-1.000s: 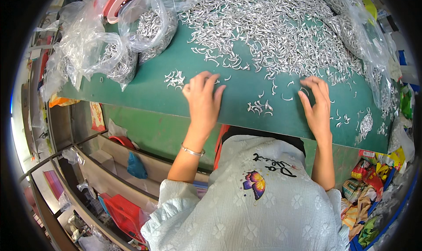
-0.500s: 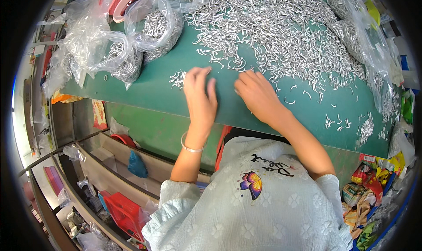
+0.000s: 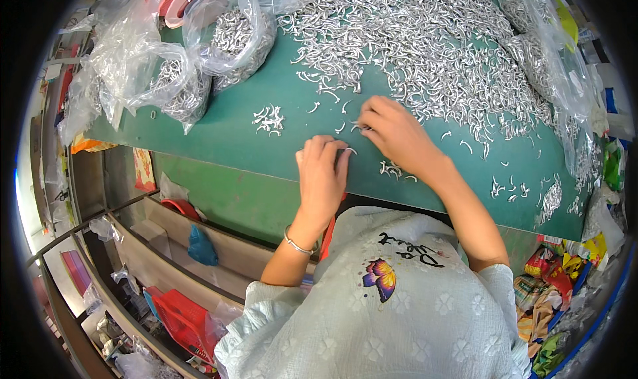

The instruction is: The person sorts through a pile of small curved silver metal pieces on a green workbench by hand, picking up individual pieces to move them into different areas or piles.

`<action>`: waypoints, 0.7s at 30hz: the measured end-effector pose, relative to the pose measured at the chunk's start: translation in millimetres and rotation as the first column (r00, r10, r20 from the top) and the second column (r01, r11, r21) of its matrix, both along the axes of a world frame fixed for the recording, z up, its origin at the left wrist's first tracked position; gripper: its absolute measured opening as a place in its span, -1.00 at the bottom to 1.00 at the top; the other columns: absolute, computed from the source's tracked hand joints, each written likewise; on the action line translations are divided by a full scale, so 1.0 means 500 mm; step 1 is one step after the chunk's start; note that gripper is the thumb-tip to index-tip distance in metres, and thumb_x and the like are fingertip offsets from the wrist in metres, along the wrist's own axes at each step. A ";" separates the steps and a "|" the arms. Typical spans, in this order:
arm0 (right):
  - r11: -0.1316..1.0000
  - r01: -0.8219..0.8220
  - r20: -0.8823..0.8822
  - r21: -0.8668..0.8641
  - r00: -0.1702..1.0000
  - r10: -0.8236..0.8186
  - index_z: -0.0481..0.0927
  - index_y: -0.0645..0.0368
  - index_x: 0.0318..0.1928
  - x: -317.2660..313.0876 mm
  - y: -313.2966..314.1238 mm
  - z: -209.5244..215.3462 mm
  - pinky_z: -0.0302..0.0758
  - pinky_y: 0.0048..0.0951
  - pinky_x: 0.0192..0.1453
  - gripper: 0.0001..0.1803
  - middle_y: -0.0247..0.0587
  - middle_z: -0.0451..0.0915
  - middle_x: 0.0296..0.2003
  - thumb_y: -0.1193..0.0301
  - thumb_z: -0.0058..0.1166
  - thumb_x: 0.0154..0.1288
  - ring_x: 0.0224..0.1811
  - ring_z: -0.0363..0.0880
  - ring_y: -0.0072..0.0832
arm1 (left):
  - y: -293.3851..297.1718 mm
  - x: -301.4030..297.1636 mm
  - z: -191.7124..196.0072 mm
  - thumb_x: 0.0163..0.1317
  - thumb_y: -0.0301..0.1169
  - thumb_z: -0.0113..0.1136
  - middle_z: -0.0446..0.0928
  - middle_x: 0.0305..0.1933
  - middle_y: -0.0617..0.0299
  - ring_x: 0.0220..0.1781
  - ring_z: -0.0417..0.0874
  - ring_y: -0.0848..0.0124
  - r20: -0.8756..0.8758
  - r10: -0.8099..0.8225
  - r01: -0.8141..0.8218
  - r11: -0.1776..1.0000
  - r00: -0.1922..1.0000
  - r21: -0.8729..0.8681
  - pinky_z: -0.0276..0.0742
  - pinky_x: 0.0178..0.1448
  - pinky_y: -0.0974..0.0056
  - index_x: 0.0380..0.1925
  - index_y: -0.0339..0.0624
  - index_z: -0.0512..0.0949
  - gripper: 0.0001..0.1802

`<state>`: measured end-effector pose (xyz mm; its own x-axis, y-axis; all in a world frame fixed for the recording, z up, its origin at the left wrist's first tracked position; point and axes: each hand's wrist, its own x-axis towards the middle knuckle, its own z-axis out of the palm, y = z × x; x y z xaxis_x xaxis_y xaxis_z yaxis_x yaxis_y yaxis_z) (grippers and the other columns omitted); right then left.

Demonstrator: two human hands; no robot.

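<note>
My left hand is over the near edge of the green table, thumb and fingers pinched on a small curved silver metal piece. To its right and farther in, my right hand has its fingers curled down to the tabletop, closed on another such piece that partly shows at the fingertips. A few loose curved pieces lie just left of that hand. A small pile sits farther left, and another little group lies under my right wrist.
A large spread of silver pieces covers the far table. Open clear bags of pieces stand at the far left, beside a pink tape dispenser. More bagged pieces lie right. A red basket sits lower left.
My left hand has moved right and nearer to me, now pinching a piece. My right hand has shifted slightly; several pieces lie apart from the big spread, and a group shows beneath the right wrist.
</note>
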<state>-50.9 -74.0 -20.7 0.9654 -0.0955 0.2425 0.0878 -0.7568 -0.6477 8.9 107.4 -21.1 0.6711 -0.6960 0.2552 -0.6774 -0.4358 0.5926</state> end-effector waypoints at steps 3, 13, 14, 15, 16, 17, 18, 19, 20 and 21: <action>0.989 0.083 -0.093 0.119 0.993 -0.072 0.55 0.23 -0.24 -0.023 -0.059 0.015 0.45 -0.26 0.00 -0.81 -0.17 0.53 -0.22 0.53 0.24 0.12 -0.07 0.50 -0.21 | 0.013 0.002 0.011 0.11 -0.55 0.33 0.47 -0.18 0.17 -0.10 0.49 0.19 -0.035 0.031 -0.031 1.000 0.999 -0.001 0.27 -0.04 0.17 -0.24 -0.19 0.58 -0.80; 0.976 0.107 -0.023 -0.191 0.993 -0.113 0.58 0.18 -0.36 -0.015 -0.022 0.028 0.32 -0.27 -0.02 -0.88 -0.25 0.46 -0.27 0.53 0.26 0.06 -0.09 0.40 -0.27 | 0.016 -0.008 0.007 0.08 -0.52 0.37 0.46 -0.15 0.18 -0.06 0.46 0.19 -0.037 0.147 -0.146 0.989 0.988 0.030 0.26 -0.01 0.16 -0.27 -0.17 0.58 -0.79; 0.980 0.116 -0.017 -0.159 0.993 -0.121 0.58 0.18 -0.37 -0.021 -0.028 0.033 0.32 -0.27 -0.03 -0.88 -0.25 0.46 -0.26 0.52 0.26 0.06 -0.10 0.40 -0.27 | 0.017 -0.009 0.007 0.08 -0.52 0.38 0.46 -0.15 0.18 -0.07 0.46 0.19 -0.047 0.138 -0.137 0.990 0.989 0.030 0.26 -0.01 0.15 -0.27 -0.17 0.58 -0.79; 0.984 0.126 -0.010 -0.126 0.992 -0.128 0.58 0.18 -0.38 -0.024 -0.030 0.036 0.31 -0.27 -0.05 -0.89 -0.25 0.46 -0.26 0.52 0.26 0.06 -0.10 0.40 -0.27 | 0.019 -0.009 0.008 0.08 -0.51 0.38 0.46 -0.15 0.18 -0.07 0.46 0.19 -0.056 0.130 -0.128 0.991 0.990 0.030 0.25 -0.01 0.15 -0.27 -0.17 0.58 -0.79; 0.980 0.151 0.041 -0.127 0.988 -0.147 0.58 0.17 -0.37 -0.023 -0.021 0.034 0.30 -0.29 -0.06 -0.88 -0.26 0.46 -0.27 0.50 0.26 0.06 -0.11 0.40 -0.28 | 0.020 -0.009 0.007 0.08 -0.50 0.38 0.46 -0.15 0.18 -0.07 0.45 0.20 -0.066 0.121 -0.119 0.992 0.991 0.030 0.25 -0.01 0.15 -0.28 -0.17 0.57 -0.79; 0.987 0.102 0.045 -0.125 0.994 -0.097 0.58 0.16 -0.37 -0.021 -0.009 0.032 0.30 -0.29 -0.06 -0.88 -0.27 0.46 -0.27 0.50 0.26 0.07 -0.11 0.40 -0.29 | 0.017 -0.011 0.007 0.08 -0.50 0.38 0.46 -0.15 0.18 -0.07 0.45 0.20 -0.055 0.114 -0.113 0.993 0.992 0.028 0.25 -0.01 0.15 -0.28 -0.17 0.57 -0.79; 0.991 0.053 0.048 -0.121 0.998 -0.047 0.58 0.16 -0.36 -0.017 0.008 0.027 0.30 -0.30 -0.06 -0.88 -0.27 0.46 -0.27 0.49 0.26 0.07 -0.11 0.40 -0.29 | 0.015 -0.011 0.006 0.09 -0.49 0.38 0.45 -0.15 0.18 -0.08 0.45 0.20 -0.044 0.109 -0.108 0.994 0.993 0.028 0.25 -0.01 0.16 -0.28 -0.17 0.57 -0.79; 0.993 0.003 0.052 -0.118 0.999 0.003 0.58 0.15 -0.36 -0.014 0.024 0.019 0.30 -0.30 -0.06 -0.88 -0.27 0.46 -0.28 0.49 0.25 0.07 -0.12 0.40 -0.29 | 0.013 -0.012 0.005 0.09 -0.49 0.38 0.45 -0.15 0.18 -0.08 0.45 0.20 -0.032 0.103 -0.102 0.994 0.994 0.027 0.25 -0.01 0.16 -0.28 -0.17 0.57 -0.80; 0.983 -0.066 -0.035 -0.169 0.998 0.061 0.56 0.16 -0.36 -0.009 0.044 0.010 0.31 -0.33 -0.03 -0.87 -0.28 0.48 -0.26 0.48 0.26 0.09 -0.12 0.44 -0.29 | 0.014 -0.011 0.004 0.09 -0.49 0.38 0.46 -0.15 0.17 -0.08 0.45 0.20 -0.029 0.126 -0.125 0.992 0.992 0.026 0.26 0.00 0.16 -0.27 -0.17 0.58 -0.80; 0.992 -0.055 -0.029 -0.116 0.998 0.052 0.56 0.16 -0.36 -0.011 0.044 0.010 0.32 -0.32 -0.02 -0.87 -0.28 0.49 -0.26 0.47 0.27 0.09 -0.12 0.44 -0.29 | 0.014 -0.009 0.003 0.09 -0.50 0.37 0.46 -0.16 0.17 -0.08 0.46 0.20 -0.026 0.148 -0.147 0.989 0.989 0.025 0.26 0.00 0.17 -0.27 -0.17 0.58 -0.80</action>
<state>-56.5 -52.1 -16.0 0.9744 -0.0160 0.2242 0.1149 -0.8218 -0.5581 4.2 114.5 -19.5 0.7736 -0.5943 0.2201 -0.5880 -0.5436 0.5990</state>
